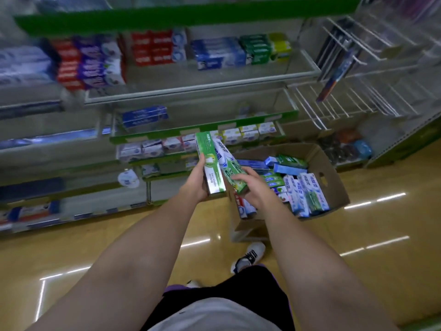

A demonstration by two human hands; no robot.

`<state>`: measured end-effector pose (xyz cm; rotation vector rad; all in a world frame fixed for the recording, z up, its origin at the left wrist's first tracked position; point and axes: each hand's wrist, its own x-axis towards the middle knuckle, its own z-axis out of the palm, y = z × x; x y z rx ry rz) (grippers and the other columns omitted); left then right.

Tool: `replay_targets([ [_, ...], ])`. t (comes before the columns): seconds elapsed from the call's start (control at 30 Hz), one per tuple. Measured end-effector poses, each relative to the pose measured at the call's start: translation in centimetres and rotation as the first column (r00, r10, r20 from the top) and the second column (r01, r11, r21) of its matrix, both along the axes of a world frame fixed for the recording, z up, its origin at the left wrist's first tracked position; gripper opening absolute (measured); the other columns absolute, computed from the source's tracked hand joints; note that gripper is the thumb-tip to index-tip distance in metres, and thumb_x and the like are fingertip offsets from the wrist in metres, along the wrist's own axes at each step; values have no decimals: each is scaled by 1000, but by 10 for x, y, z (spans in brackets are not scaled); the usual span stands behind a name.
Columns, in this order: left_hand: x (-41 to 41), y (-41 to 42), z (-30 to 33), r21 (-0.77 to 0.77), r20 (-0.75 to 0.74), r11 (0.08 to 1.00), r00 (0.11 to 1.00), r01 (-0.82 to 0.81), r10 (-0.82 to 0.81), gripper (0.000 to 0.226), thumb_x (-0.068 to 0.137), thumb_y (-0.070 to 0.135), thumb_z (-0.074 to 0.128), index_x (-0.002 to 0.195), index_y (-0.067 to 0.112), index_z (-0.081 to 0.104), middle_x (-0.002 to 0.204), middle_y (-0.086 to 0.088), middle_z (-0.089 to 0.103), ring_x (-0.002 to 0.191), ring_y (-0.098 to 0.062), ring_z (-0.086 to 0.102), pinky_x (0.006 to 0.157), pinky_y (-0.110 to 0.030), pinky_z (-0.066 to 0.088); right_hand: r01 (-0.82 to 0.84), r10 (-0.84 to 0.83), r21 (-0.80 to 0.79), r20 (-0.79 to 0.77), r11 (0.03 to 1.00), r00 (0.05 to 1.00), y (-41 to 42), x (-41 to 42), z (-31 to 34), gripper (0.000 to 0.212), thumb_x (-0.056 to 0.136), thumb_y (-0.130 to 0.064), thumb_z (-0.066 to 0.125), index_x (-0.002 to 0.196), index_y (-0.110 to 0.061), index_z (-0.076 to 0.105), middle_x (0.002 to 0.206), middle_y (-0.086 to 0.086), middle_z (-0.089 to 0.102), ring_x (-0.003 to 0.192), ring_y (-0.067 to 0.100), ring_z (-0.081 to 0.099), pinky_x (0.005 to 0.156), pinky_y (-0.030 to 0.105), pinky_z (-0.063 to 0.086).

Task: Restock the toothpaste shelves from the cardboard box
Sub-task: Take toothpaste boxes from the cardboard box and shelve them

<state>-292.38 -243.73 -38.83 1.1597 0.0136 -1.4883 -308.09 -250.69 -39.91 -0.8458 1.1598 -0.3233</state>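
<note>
Both hands, left hand [199, 180] and right hand [254, 187], grip toothpaste cartons [211, 161].

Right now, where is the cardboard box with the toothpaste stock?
In the head view, the cardboard box sits on the floor right of centre, just below the right hand, in front of the lower shelves.

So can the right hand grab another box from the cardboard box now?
Probably not yet: the right hand already holds a green toothpaste box, though the cardboard box lies open just beneath it.
</note>
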Motion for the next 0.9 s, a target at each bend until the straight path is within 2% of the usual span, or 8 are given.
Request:
replay_targets([
  [0.1,23,27,8,-1,16,998,997,-70,70,61,98,60,48,136,13,58,124,-17,69,111,-35,69,86,-52,57,33,-33,1,99,999,995,26,21,22,54,79,-22,85,126,-14,59,128,15,66,113,32,65,69,38,56],
  [0.2,46,46,8,18,48,991,991,-129,128,52,95,51,62,130,13,63,119,-13,72,111,-33,69,96,-58,53,-15,16,-8,144,1000,989,42,47,30,39,99,-42,61,122,-10,64,117,13,73,102,28,69,68,37,56],
  [0.33,73,59,18,20,79,979,977,-203,200,31,96,30,66,119,10,63,114,-14,72,107,-33,69,97,-56,52,-121,128,-66,117,991,985,47,76,39,21,102,-28,60,118,-16,63,111,10,74,94,26,71,71,39,57],
  [0.53,109,65,24,-25,73,949,946,-314,315,27,95,5,56,122,5,60,114,-17,71,105,-36,67,92,-54,53,-263,288,-257,63,930,956,33,120,46,47,78,2,80,116,-20,62,118,8,71,99,27,72,79,44,61],
  [0.63,122,60,29,-54,61,930,928,-364,367,23,98,12,59,120,5,61,116,-17,71,105,-34,68,86,-50,55,-336,356,-428,-37,839,934,21,148,48,54,70,-3,88,110,-26,61,122,1,67,109,19,67,85,39,58],
  [0.73,134,54,32,-90,10,891,894,-445,447,50,90,25,72,133,4,57,126,-19,68,113,-36,67,88,-52,56,-433,435,-568,-142,700,889,13,170,50,54,70,-9,90,112,-25,60,124,-4,62,116,13,58,92,31,48],
  [0.83,149,48,28,-49,63,813,810,-581,583,77,71,13,87,138,4,49,120,-24,69,106,-41,69,82,-59,57,-477,502,-633,-158,609,850,8,190,49,53,74,-7,88,118,-20,60,128,-6,61,120,7,52,99,26,41],
  [0.9,158,46,27,-10,111,762,757,-647,644,77,70,3,87,136,2,48,115,-25,70,98,-42,71,80,-62,57,-515,557,-658,-171,549,813,8,204,46,50,77,-10,86,118,-22,60,128,-8,60,123,7,51,102,27,39],
])
